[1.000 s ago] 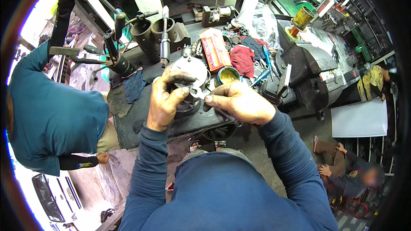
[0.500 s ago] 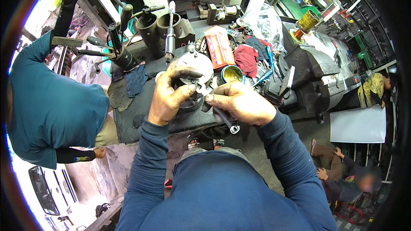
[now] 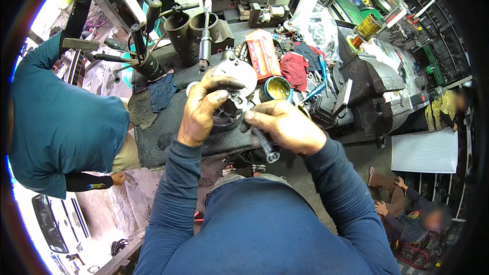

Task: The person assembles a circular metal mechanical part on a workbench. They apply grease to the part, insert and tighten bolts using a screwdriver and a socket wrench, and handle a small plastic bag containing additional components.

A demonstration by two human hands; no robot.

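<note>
My left hand [image 3: 199, 112] is closed with thumb and curled fingers at a small silvery metal part [image 3: 238, 103], beside a round, pale metal housing [image 3: 239, 74] on the bench. Its fingertips look blackened. My right hand [image 3: 285, 126] is closed on a wrench [image 3: 266, 145], whose shiny ring-like end points down toward me. The wrench's other end is hidden by my fingers, close to the small metal part. Under my hands sits a dark, round piece [image 3: 226, 117], partly covered. Just beyond my right hand, an open tin [image 3: 277, 88] holds yellowish grease.
A red-and-white box [image 3: 262, 57], a red cloth [image 3: 294, 71] and several tools crowd the dark bench [image 3: 163, 145]. Metal cylinders [image 3: 178, 38] and hammers stand at back left. One person [image 3: 66, 127] is close at left; another [image 3: 407, 214] sits at lower right.
The wrench in my right hand has swung slightly, its free end shifting left and a little down. My left thumb has moved up slightly.
</note>
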